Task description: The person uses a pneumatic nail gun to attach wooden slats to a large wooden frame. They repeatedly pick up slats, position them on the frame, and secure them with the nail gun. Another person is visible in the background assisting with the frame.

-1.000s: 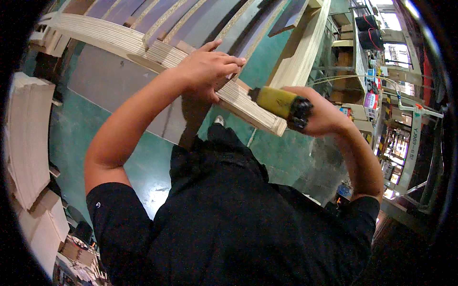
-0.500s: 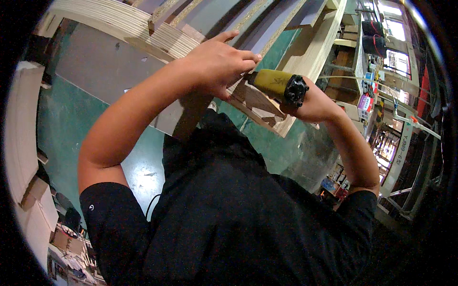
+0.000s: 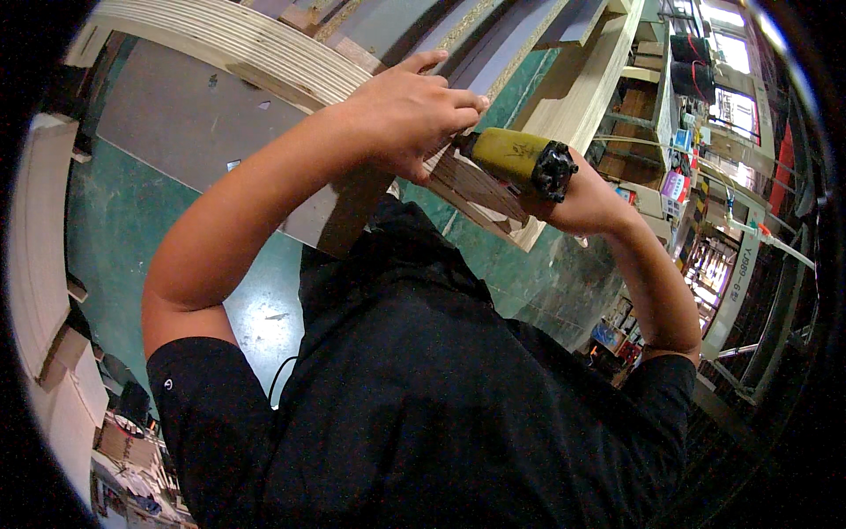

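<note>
My right hand [image 3: 590,198] is wrapped round a nail gun [image 3: 515,159] with a yellow body and a black end cap. The gun's narrow end points left, toward the corner of a pale wooden frame [image 3: 291,75], close to my left fingers. The contact at its tip is hidden. My left hand [image 3: 414,115] grips the frame's board at that corner, thumb on the near side and fingers over the top. Below the gun a wooden end piece [image 3: 485,189] of the frame is partly visible.
Chipboard-edged slats [image 3: 463,31] run across the frame's far part. A grey panel [image 3: 176,115] lies under its left side. Stacked boards [image 3: 44,238] stand at the far left. A pale hose [image 3: 652,141] and shelving [image 3: 634,132] are on the right, above a green floor [image 3: 115,238].
The nail gun and my right hand have shifted slightly right and down. My left hand keeps its hold and appears a little farther right.
</note>
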A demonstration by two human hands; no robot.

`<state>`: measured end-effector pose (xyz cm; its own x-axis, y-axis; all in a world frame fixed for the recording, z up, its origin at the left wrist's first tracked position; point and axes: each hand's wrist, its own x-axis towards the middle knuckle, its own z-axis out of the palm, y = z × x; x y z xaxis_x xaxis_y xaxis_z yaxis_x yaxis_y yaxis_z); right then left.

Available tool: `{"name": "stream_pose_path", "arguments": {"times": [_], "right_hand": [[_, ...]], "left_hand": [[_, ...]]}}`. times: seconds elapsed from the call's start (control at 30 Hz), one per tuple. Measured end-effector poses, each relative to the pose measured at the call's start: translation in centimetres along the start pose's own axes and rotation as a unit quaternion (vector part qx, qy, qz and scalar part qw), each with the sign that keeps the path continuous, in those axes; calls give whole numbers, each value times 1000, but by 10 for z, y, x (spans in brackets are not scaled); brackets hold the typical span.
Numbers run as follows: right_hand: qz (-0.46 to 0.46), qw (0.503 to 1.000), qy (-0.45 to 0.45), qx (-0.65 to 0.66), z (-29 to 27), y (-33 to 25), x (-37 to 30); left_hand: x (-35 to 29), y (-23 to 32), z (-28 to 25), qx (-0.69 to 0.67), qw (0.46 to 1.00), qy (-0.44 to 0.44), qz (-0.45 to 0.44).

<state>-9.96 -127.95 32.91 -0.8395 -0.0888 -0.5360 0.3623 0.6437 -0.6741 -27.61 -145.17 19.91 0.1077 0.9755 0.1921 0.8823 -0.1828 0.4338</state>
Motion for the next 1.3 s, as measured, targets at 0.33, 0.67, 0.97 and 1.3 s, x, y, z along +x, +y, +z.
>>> {"name": "stream_pose_path", "arguments": {"times": [0.33,0.67,0.97,1.3], "right_hand": [[32,999,0,21,-1,-7,0],[81,996,-24,-10,-2,-7,-4],[149,988,-42,-13,-1,-15,-15],[44,997,62,7,8,-15,-20]], "left_hand": [[-3,1,-3,0,999,33,7],[-2,-1,1,-6,1000,7,1],[-2,-3,5,-13,999,39,30],[-42,-24,-31,-20,998,51,-21]]}}
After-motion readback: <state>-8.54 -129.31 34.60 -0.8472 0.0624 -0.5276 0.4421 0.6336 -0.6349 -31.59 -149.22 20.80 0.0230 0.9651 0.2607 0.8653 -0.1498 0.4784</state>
